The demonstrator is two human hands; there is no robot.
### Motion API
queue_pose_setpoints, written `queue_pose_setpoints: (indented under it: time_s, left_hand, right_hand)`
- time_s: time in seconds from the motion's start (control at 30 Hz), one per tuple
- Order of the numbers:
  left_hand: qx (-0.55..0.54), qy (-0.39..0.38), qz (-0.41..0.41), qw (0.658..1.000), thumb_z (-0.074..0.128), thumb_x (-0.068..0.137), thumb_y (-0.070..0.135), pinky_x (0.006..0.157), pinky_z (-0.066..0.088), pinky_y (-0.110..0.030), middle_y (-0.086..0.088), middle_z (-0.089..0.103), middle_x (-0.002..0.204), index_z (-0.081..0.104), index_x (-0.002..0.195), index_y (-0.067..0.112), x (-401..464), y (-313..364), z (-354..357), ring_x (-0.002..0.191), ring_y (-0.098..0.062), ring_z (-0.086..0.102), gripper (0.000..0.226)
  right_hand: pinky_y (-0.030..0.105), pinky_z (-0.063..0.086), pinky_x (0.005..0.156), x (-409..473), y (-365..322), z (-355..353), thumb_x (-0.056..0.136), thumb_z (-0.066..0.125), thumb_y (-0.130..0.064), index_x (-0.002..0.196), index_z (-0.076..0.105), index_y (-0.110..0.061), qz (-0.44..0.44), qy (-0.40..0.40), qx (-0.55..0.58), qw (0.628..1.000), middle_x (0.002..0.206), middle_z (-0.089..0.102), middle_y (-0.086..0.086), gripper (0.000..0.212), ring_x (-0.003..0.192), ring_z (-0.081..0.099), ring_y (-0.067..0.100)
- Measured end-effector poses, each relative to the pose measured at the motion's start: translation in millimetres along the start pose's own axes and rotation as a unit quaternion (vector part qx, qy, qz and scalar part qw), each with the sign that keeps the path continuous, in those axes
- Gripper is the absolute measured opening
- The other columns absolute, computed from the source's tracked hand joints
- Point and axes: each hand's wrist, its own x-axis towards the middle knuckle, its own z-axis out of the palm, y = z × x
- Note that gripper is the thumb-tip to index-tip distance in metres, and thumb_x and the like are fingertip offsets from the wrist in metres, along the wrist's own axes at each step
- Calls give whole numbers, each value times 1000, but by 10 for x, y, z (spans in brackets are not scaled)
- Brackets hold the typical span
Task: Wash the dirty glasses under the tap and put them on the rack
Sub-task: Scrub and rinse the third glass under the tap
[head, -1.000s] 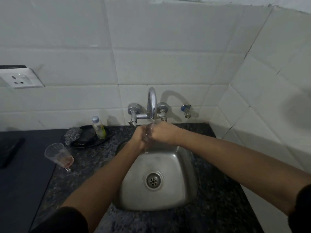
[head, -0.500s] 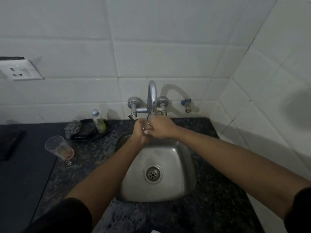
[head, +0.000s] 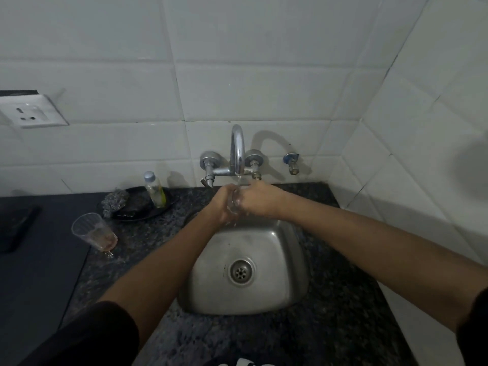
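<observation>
Both my hands, left hand (head: pixel 223 204) and right hand (head: pixel 260 199), still clamped round glass (head: pixel 235 200) under tap (head: pixel 237 151); water now running over it. Rinse continues; second glass (head: pixel 92 232) waits dirty on counter (head: pixel 148 239).

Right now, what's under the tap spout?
Under the tap, water runs onto a clear glass held between the left hand and right hand, above the sink. The hands cover most of the glass.
</observation>
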Motion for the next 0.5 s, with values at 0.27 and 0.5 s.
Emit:
queue_pose_setpoints:
  time_s: [0.27, 0.5]
  left_hand:
    - [-67, 28, 29, 997, 31, 102, 22, 58, 59, -30, -12, 73, 84, 69, 98, 2, 32, -85, -46, 71, -23, 72, 43]
    - [14, -25, -9, 1000, 51, 87, 18, 55, 47, -30, -6, 58, 79, 69, 84, 6, -51, 61, -32, 66, -18, 56, 22]
  right_hand:
    - [32, 43, 75, 116, -91, 54, 92, 72, -41, 103, 71, -10, 129, 10, 116, 985, 109, 68, 8, 33, 99, 66, 26]
    - [41, 57, 76, 63, -91, 56, 76, 81, -3, 81, 73, -6, 17, 120, 66, 990, 82, 70, 10, 10, 76, 69, 29]
